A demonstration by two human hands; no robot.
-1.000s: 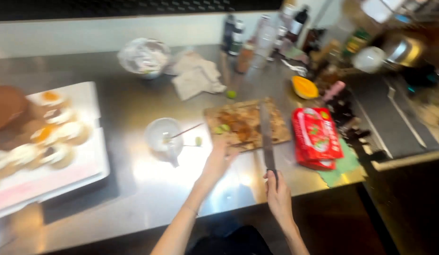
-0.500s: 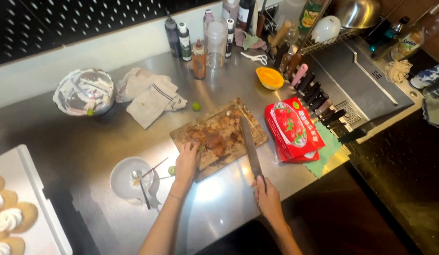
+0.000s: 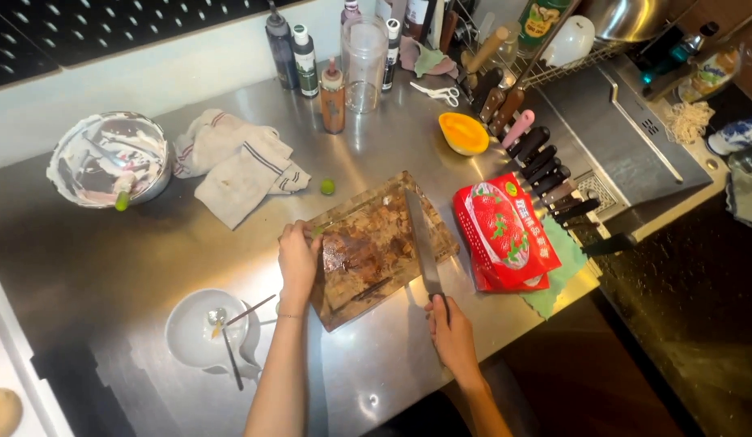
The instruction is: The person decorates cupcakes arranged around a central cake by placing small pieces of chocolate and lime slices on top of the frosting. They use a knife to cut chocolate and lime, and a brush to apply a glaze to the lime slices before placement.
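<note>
A wooden cutting board (image 3: 380, 243) with dark brown chopped food lies on the steel counter (image 3: 149, 251). My left hand (image 3: 298, 260) rests on the board's left edge, fingers curled over it. My right hand (image 3: 450, 332) grips the handle of a long chef's knife (image 3: 422, 239), whose blade lies flat across the right part of the board, tip pointing away from me. A small green lime (image 3: 328, 187) sits just beyond the board.
A white bowl with spoons (image 3: 206, 328) stands left of my arm. Folded towels (image 3: 234, 162) and a smeared mixing bowl (image 3: 109, 158) lie at the back left. A red packet (image 3: 505, 231), a knife row (image 3: 546, 170), a mango half (image 3: 463, 133) and bottles (image 3: 331, 65) are right and behind.
The view has swung left and closer. My left hand moved from the board's top to its left edge. The knife stays on the board in my right hand.
</note>
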